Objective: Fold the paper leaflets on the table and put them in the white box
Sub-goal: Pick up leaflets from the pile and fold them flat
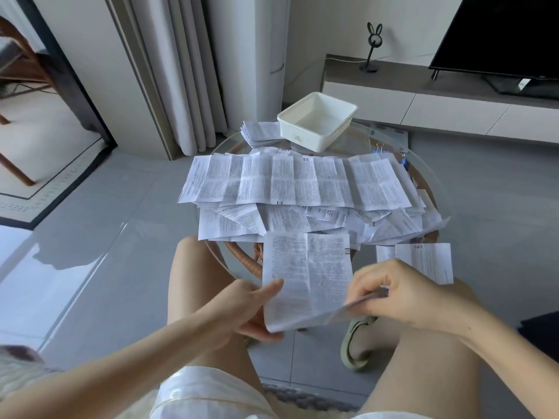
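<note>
I hold one printed paper leaflet [305, 276] above my knees, in front of the round glass table [423, 164]. My left hand [251, 309] grips its lower left corner, thumb on top. My right hand [402, 294] pinches its lower right edge, which curls upward. A big heap of unfolded leaflets [302, 192] covers the middle of the table. The white box [317, 120] stands at the far edge and looks empty. A small stack of folded leaflets [261, 133] lies left of the box.
Another leaflet [423, 261] lies at the table's near right edge. Binder clips [381, 148] sit to the right behind the heap. A TV cabinet [438, 95] with a television stands behind the table, curtains to the left. My sandalled foot [360, 343] shows under the glass.
</note>
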`<state>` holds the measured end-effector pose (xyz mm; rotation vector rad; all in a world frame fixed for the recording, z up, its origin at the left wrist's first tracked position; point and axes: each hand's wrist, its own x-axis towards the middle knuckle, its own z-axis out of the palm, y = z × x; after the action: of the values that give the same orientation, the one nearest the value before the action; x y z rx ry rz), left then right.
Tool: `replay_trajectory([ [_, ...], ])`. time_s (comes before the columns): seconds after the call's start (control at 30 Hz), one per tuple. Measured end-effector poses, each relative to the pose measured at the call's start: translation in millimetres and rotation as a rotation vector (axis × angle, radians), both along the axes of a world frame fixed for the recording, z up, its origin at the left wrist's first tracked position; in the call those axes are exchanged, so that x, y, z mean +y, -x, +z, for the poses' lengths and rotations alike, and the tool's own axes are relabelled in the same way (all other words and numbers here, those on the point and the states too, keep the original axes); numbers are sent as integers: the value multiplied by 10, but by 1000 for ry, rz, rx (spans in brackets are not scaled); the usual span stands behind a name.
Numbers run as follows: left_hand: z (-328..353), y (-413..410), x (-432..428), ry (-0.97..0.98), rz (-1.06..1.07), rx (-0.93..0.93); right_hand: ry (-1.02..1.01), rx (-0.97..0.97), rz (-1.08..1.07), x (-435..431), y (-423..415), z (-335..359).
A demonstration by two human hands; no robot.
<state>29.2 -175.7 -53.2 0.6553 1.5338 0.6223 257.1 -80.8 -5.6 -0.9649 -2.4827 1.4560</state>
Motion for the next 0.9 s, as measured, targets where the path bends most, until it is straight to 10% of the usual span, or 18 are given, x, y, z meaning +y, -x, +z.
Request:
replay_trajectory([
  [0.37,102,57,439,-406,198,286,-62,-234,120,4,-208,80],
  [0.6,366,60,532,-508,118,203,-158,53,-640,399,-15,166],
  [0.9,554,5,587,-511,143,-60,155,388,-737,444,211,154],
])
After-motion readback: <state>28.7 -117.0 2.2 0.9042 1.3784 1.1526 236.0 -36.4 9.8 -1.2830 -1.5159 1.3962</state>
